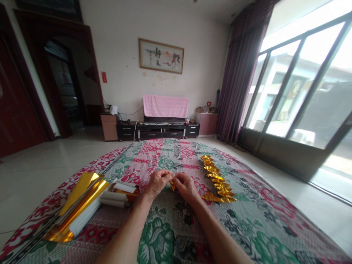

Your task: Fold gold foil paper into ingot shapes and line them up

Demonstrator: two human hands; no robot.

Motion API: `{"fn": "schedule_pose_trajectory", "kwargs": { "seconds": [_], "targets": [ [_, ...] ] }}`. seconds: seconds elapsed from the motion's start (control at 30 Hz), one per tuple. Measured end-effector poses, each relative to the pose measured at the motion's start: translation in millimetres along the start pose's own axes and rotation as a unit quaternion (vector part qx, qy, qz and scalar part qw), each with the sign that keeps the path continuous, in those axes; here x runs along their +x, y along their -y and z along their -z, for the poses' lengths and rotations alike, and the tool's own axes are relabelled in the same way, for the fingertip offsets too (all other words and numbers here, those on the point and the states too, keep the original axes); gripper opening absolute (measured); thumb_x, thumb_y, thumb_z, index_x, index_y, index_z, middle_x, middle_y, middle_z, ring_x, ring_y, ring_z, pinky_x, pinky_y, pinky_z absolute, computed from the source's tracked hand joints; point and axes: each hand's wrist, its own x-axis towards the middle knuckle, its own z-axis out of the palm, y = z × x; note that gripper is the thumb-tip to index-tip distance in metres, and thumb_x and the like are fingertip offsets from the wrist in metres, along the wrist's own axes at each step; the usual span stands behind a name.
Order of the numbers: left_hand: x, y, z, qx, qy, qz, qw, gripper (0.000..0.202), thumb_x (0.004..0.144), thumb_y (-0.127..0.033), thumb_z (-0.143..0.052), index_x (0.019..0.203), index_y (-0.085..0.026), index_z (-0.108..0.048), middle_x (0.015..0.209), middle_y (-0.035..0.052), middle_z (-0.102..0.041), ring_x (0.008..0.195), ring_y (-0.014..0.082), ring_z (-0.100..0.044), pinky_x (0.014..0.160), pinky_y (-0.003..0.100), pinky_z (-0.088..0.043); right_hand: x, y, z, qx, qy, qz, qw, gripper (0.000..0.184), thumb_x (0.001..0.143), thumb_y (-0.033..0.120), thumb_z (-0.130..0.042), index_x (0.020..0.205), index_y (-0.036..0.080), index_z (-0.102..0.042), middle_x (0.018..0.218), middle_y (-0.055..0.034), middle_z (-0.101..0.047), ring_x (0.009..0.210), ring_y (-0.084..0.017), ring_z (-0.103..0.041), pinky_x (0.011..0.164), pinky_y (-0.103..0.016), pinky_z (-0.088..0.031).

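Observation:
Between my two hands, over the middle of the patterned cloth, is a small piece of gold foil paper, mostly hidden by the fingers. My left hand pinches it from the left, thumb against forefinger. From the other side my right hand pinches it too, and the fingertips of both hands nearly meet. Right of my right hand lies a row of folded gold paper pieces, pointed at their ends. To the left of my left arm are gold foil sheets in a loose stack, beside white-backed rolled papers.
The flowered cloth covers the broad surface under my hands. Beyond it stands a low black TV cabinet with a pink towel over the screen. Tall glass windows and a purple curtain are on the right.

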Motion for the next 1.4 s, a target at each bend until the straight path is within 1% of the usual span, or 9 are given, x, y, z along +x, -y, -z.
{"fn": "schedule_pose_trajectory", "kwargs": {
  "seconds": [0.17,0.33,0.43,0.53,0.7,0.87,1.03,1.17,1.4],
  "targets": [
    [0,1,-1.6,-0.026,-0.015,0.014,0.999,0.014,0.065,-0.030,-0.063,0.065,-0.016,-0.062,0.050,-0.0045,-0.052,0.047,0.0076,-0.043,0.046,0.020,-0.031,-1,5,0,0.026,0.006,-0.011,1.000,0.026,0.077,0.038,-0.054,0.077,0.015,-0.063,0.059,0.0007,-0.057,0.052,-0.010,-0.047,0.049,-0.020,-0.037],
    [0,-1,1.6,-0.121,-0.054,0.054,0.990,0.023,0.063,-0.036,-0.068,0.071,-0.016,-0.060,0.061,-0.0029,-0.060,0.053,0.0082,-0.052,0.054,0.020,-0.039,-1,9,-2,0.100,0.023,-0.017,0.995,0.024,0.072,0.032,-0.059,0.089,0.015,-0.063,0.074,-0.0019,-0.064,0.061,-0.012,-0.055,0.057,-0.022,-0.044],
    [0,0,4.5,-0.144,-0.052,0.066,0.986,0.028,0.062,-0.038,-0.069,0.076,-0.015,-0.059,0.066,-0.0005,-0.062,0.060,0.0108,-0.058,0.059,0.021,-0.043,0,7,-1,0.129,0.005,-0.028,0.991,0.023,0.070,0.032,-0.061,0.085,0.015,-0.063,0.075,-0.0022,-0.065,0.063,-0.013,-0.058,0.059,-0.023,-0.046],
    [0,1,5.1,-0.114,-0.043,0.066,0.990,0.029,0.064,-0.038,-0.067,0.077,-0.014,-0.059,0.066,0.0010,-0.063,0.063,0.0125,-0.059,0.059,0.022,-0.043,3,4,1,0.165,-0.031,-0.041,0.985,0.023,0.069,0.035,-0.062,0.083,0.016,-0.063,0.071,-0.0016,-0.065,0.063,-0.013,-0.059,0.060,-0.023,-0.046],
    [-1,3,3.0,-0.034,-0.010,0.033,0.999,0.023,0.068,-0.036,-0.062,0.075,-0.014,-0.062,0.064,0.0005,-0.061,0.061,0.0123,-0.056,0.056,0.022,-0.041,5,1,5,0.193,-0.079,-0.065,0.976,0.027,0.066,0.036,-0.064,0.083,0.015,-0.063,0.068,-0.0020,-0.064,0.062,-0.014,-0.058,0.058,-0.024,-0.045],
    [-2,3,1.4,-0.009,-0.004,-0.007,1.000,0.020,0.068,-0.033,-0.062,0.076,-0.014,-0.064,0.060,-0.0021,-0.056,0.054,0.0088,-0.046,0.053,0.021,-0.036,6,-2,4,0.183,-0.064,-0.026,0.981,0.019,0.068,0.031,-0.061,0.078,0.015,-0.062,0.063,0.0005,-0.060,0.057,-0.010,-0.052,0.055,-0.022,-0.042],
    [1,5,1.2,-0.009,0.015,-0.006,1.000,0.019,0.068,-0.032,-0.062,0.074,-0.014,-0.065,0.058,-0.0022,-0.056,0.054,0.0093,-0.045,0.054,0.021,-0.036,4,2,1,0.200,-0.049,-0.031,0.978,0.018,0.066,0.031,-0.064,0.076,0.015,-0.061,0.064,0.0004,-0.060,0.059,-0.011,-0.054,0.058,-0.022,-0.043],
    [1,4,1.6,-0.012,0.005,-0.005,1.000,0.019,0.068,-0.032,-0.062,0.072,-0.015,-0.065,0.061,-0.0018,-0.058,0.056,0.0095,-0.047,0.056,0.021,-0.037,3,8,1,0.258,-0.066,-0.076,0.961,0.032,0.060,0.035,-0.071,0.083,0.016,-0.061,0.068,-0.0005,-0.063,0.060,-0.012,-0.057,0.061,-0.025,-0.046],
    [-1,0,1.7,-0.053,-0.012,0.031,0.998,0.021,0.065,-0.034,-0.064,0.070,-0.013,-0.064,0.052,-0.0040,-0.052,0.048,0.0073,-0.039,0.048,0.020,-0.031,2,8,6,0.294,-0.044,-0.114,0.948,0.035,0.063,0.040,-0.072,0.085,0.014,-0.066,0.065,-0.0011,-0.064,0.059,-0.012,-0.057,0.064,-0.026,-0.047]
  ]
}}
